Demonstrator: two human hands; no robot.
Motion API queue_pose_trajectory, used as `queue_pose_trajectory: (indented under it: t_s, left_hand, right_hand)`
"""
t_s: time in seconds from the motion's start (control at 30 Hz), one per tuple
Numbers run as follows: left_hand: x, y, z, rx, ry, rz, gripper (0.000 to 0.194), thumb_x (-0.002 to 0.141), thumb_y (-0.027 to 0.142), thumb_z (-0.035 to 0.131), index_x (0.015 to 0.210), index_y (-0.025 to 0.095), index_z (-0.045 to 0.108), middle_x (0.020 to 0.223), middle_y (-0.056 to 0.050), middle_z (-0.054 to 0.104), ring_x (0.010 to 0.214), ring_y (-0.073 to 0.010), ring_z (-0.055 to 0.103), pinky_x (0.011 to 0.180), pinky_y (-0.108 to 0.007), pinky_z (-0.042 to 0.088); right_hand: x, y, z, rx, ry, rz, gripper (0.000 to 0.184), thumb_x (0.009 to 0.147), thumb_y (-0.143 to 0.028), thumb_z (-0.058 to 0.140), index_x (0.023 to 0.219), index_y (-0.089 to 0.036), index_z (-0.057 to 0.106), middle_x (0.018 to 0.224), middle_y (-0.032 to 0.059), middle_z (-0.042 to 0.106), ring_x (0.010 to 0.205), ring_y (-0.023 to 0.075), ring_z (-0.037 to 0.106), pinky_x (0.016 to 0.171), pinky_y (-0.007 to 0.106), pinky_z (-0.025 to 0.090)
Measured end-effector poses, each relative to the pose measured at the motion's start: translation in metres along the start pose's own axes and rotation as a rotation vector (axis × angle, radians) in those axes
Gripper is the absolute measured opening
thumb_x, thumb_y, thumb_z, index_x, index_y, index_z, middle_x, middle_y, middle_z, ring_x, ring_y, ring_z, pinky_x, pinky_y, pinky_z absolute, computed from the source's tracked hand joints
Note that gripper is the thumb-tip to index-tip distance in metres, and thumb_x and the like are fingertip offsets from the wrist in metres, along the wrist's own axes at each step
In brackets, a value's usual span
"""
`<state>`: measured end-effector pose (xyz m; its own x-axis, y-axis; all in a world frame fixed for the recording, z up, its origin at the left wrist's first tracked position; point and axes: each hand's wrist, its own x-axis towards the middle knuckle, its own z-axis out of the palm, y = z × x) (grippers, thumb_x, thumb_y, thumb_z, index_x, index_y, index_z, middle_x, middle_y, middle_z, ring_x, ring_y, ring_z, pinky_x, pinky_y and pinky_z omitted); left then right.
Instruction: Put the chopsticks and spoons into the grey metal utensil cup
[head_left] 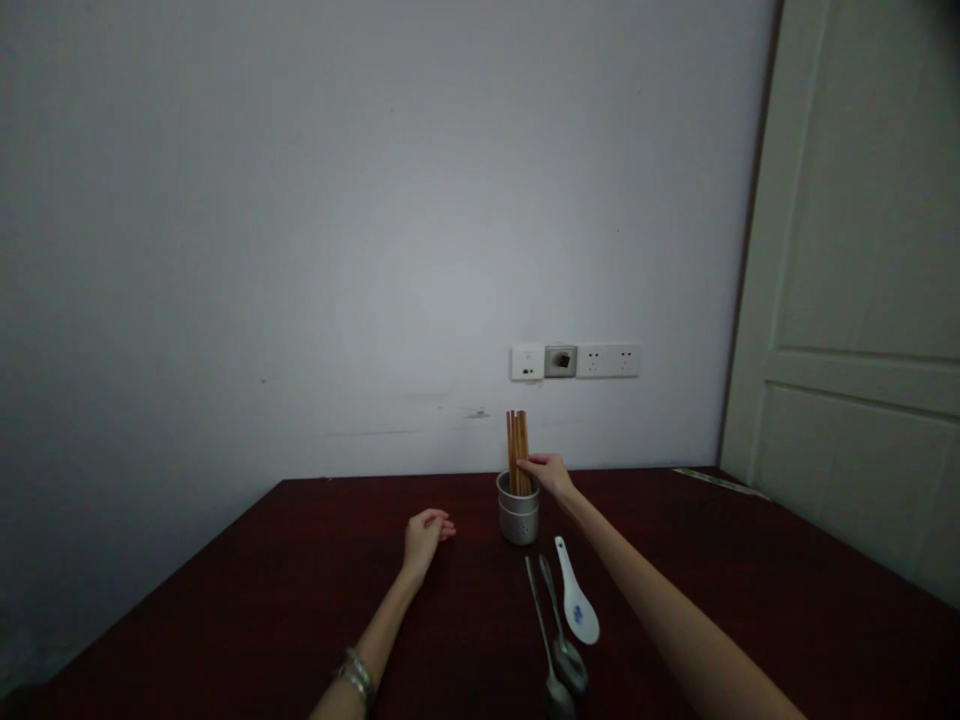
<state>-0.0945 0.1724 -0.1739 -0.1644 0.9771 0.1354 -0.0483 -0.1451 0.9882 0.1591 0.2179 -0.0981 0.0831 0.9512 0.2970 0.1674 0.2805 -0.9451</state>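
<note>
Through the head view I have the right hand (551, 474) with its grip clamped on the wooden chopsticks (517, 435) — these stand nearly upright in a perforated metal holder (518, 522) on the dark red worktop (300, 600). The left hand (424, 541), loosely curled, lies left of the holder and apart from it; I cannot tell whether its fingertips meet. Nearer the camera: two metal spoons (571, 668) beside a white spoon (580, 610) — bowls toward me.

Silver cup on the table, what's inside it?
Chopsticks stand in the cup, tops poking out above its rim, with the right hand on them. The cup's side covers their lower ends, so whether anything else is down there can't be seen.
</note>
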Motion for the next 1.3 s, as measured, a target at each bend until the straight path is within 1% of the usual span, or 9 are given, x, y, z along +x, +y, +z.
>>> queue_pose_trajectory:
  t_s: [0.2, 0.3, 0.37, 0.43, 0.53, 0.7, 0.8, 0.93, 1.3]
  left_hand:
    - [0.000, -0.001, 0.000, -0.005, -0.014, 0.019, 0.010, 0.069, 0.017, 0.051, 0.069, 0.010, 0.058, 0.059, -0.007, 0.064, 0.054, -0.0152, 0.063, 0.053, -0.023, 0.048]
    - [-0.001, -0.001, -0.001, 0.007, -0.020, 0.023, 0.010, 0.069, 0.018, 0.052, 0.069, 0.010, 0.058, 0.060, -0.006, 0.064, 0.054, -0.0148, 0.063, 0.052, -0.022, 0.047]
    - [-0.001, -0.001, 0.000, 0.012, -0.022, 0.021, 0.011, 0.068, 0.019, 0.053, 0.069, 0.010, 0.058, 0.060, -0.007, 0.064, 0.054, -0.0148, 0.063, 0.052, -0.022, 0.047]
    - [-0.001, -0.001, 0.000, 0.014, -0.021, 0.027, 0.011, 0.068, 0.020, 0.054, 0.069, 0.010, 0.058, 0.060, -0.007, 0.064, 0.054, -0.0150, 0.062, 0.053, -0.023, 0.047]
    - [-0.002, 0.000, 0.000, 0.024, -0.022, 0.040, 0.012, 0.068, 0.022, 0.055, 0.069, 0.011, 0.059, 0.060, -0.007, 0.064, 0.054, -0.0154, 0.063, 0.054, -0.023, 0.048]
    - [-0.003, 0.002, 0.000, 0.034, -0.029, 0.047, 0.011, 0.069, 0.021, 0.054, 0.069, 0.011, 0.059, 0.060, -0.007, 0.064, 0.054, -0.0150, 0.062, 0.055, -0.024, 0.048]
    - [-0.003, 0.002, 0.000, 0.032, -0.039, 0.055, 0.010, 0.069, 0.018, 0.052, 0.069, 0.011, 0.059, 0.059, -0.007, 0.064, 0.054, -0.0150, 0.063, 0.055, -0.024, 0.049]
    - [-0.004, 0.005, 0.000, 0.036, -0.041, 0.058, 0.010, 0.068, 0.018, 0.052, 0.069, 0.011, 0.059, 0.060, -0.007, 0.064, 0.054, -0.0152, 0.063, 0.055, -0.024, 0.049]
    - [-0.009, 0.008, 0.002, 0.053, -0.094, 0.100, 0.014, 0.065, 0.022, 0.052, 0.070, 0.010, 0.058, 0.059, -0.006, 0.063, 0.053, -0.0155, 0.061, 0.058, -0.027, 0.048]
  right_hand:
    - [-0.008, -0.002, -0.004, 0.045, -0.023, 0.029, 0.028, 0.060, -0.030, 0.067, 0.080, -0.010, 0.068, 0.077, 0.0087, 0.070, 0.071, 0.0190, 0.064, 0.064, 0.026, 0.050]
    - [-0.014, 0.002, -0.017, 0.066, -0.013, 0.084, 0.040, 0.062, -0.036, 0.066, 0.092, -0.010, 0.065, 0.085, 0.0106, 0.069, 0.076, 0.0195, 0.064, 0.064, 0.026, 0.050]
    - [-0.020, 0.011, -0.032, 0.012, 0.022, 0.120, 0.043, 0.065, -0.041, 0.062, 0.096, -0.011, 0.064, 0.089, 0.0110, 0.068, 0.080, 0.0207, 0.063, 0.063, 0.027, 0.050]
    - [-0.029, 0.026, -0.051, -0.127, 0.070, 0.094, 0.041, 0.068, -0.043, 0.058, 0.093, -0.011, 0.065, 0.090, 0.0107, 0.068, 0.084, 0.0223, 0.063, 0.066, 0.030, 0.049]
    - [-0.050, 0.051, -0.080, -0.415, 0.127, 0.012, 0.032, 0.069, -0.036, 0.057, 0.089, -0.013, 0.067, 0.092, 0.0107, 0.067, 0.088, 0.0228, 0.061, 0.078, 0.032, 0.046]
    - [-0.097, 0.075, -0.114, -0.800, 0.012, -0.057, 0.039, 0.071, -0.023, 0.051, 0.108, -0.011, 0.059, 0.109, 0.0116, 0.060, 0.103, 0.0217, 0.054, 0.092, 0.031, 0.037]
    - [-0.121, 0.074, -0.118, -0.915, 0.003, -0.107, 0.041, 0.076, -0.023, 0.046, 0.112, -0.009, 0.056, 0.115, 0.0136, 0.056, 0.112, 0.0222, 0.048, 0.097, 0.032, 0.033]
    - [-0.141, 0.064, -0.112, -0.998, 0.011, -0.166, 0.038, 0.079, -0.022, 0.039, 0.109, -0.009, 0.058, 0.119, 0.0142, 0.054, 0.115, 0.0225, 0.045, 0.099, 0.032, 0.030]
    - [-0.146, 0.055, -0.110, -1.077, 0.005, -0.180, 0.038, 0.080, -0.022, 0.038, 0.107, -0.007, 0.060, 0.116, 0.0166, 0.055, 0.111, 0.0229, 0.048, 0.096, 0.032, 0.033]
